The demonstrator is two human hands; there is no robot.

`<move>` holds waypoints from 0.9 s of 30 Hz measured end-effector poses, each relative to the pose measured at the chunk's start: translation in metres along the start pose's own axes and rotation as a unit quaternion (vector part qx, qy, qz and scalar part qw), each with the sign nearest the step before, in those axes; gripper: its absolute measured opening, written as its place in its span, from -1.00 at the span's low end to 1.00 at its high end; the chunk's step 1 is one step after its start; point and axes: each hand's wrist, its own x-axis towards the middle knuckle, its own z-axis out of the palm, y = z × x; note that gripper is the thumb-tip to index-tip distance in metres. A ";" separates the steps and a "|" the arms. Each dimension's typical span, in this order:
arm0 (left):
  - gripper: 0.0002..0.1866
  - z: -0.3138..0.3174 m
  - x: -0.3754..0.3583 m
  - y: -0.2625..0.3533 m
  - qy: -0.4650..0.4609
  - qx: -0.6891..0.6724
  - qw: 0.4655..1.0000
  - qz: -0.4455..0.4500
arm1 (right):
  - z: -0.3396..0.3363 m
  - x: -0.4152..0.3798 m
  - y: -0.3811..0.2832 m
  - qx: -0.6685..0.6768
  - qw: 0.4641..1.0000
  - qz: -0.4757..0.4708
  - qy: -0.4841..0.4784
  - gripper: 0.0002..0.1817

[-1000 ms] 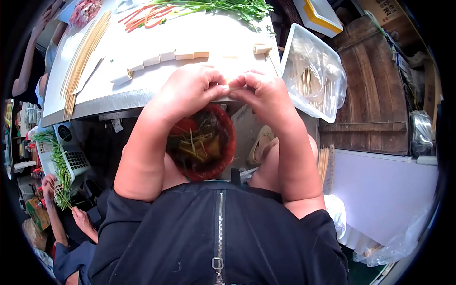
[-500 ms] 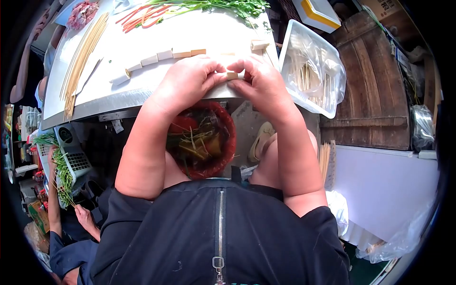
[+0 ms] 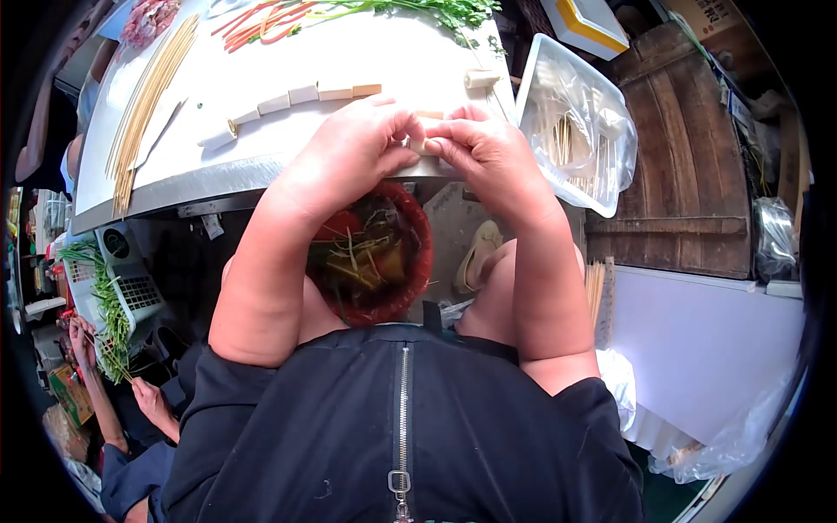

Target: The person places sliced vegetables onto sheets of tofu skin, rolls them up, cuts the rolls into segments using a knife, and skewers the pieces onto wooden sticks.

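Observation:
My left hand [image 3: 353,150] and my right hand [image 3: 484,152] meet at the near edge of the white table [image 3: 288,131]. Together their fingertips pinch a small pale roll [image 3: 419,144]. Just beyond my hands a row of several similar pale rolls [image 3: 292,96] lies on the table, and one more roll [image 3: 481,78] sits at the right edge. Below my hands, between my knees, stands a red basket [image 3: 375,253] with vegetable scraps in it.
A bundle of bamboo skewers [image 3: 148,96] lies on the table's left side. Carrot strips [image 3: 261,22] and green herbs [image 3: 418,10] lie at the far edge. A clear bin [image 3: 575,122] with skewers stands to the right. Another person's hands [image 3: 83,336] handle greens at lower left.
My hands stayed together at the table edge, lifting slightly away from me. The pale roll has turned between my fingertips.

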 end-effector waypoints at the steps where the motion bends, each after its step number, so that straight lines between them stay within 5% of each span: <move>1: -0.81 0.001 0.001 -0.002 0.001 0.000 1.000 0.000 | -0.001 0.000 -0.004 0.009 1.000 0.025 0.007 -0.79; 6: -0.85 0.003 0.007 -0.007 0.026 0.092 0.994 0.047 | 0.004 -0.001 -0.003 0.019 0.997 0.055 0.041 -0.71; 8: -0.85 0.002 0.007 -0.007 0.018 0.091 0.995 0.042 | 0.006 0.002 -0.003 -0.037 0.997 -0.013 0.066 -0.77; 13: -0.84 -0.003 0.001 -0.001 -0.040 0.036 0.998 0.037 | -0.005 -0.011 -0.015 -0.022 0.999 0.037 0.005 -0.83; 16: -0.73 -0.002 -0.003 0.003 -0.061 -0.010 0.998 0.003 | -0.004 -0.015 -0.010 -0.003 0.999 0.038 -0.007 -0.83; 18: -0.52 -0.001 -0.002 0.006 0.030 -0.030 0.999 0.019 | -0.005 -0.013 -0.008 0.023 0.999 0.038 0.001 -0.81; 21: -0.39 0.000 -0.002 0.009 0.037 -0.043 0.997 0.060 | -0.006 -0.009 -0.011 0.009 0.999 0.048 -0.011 -0.82; 27: -0.61 0.009 0.002 0.000 0.031 0.010 0.998 0.061 | -0.002 -0.003 -0.006 -0.038 0.998 0.049 0.007 -0.82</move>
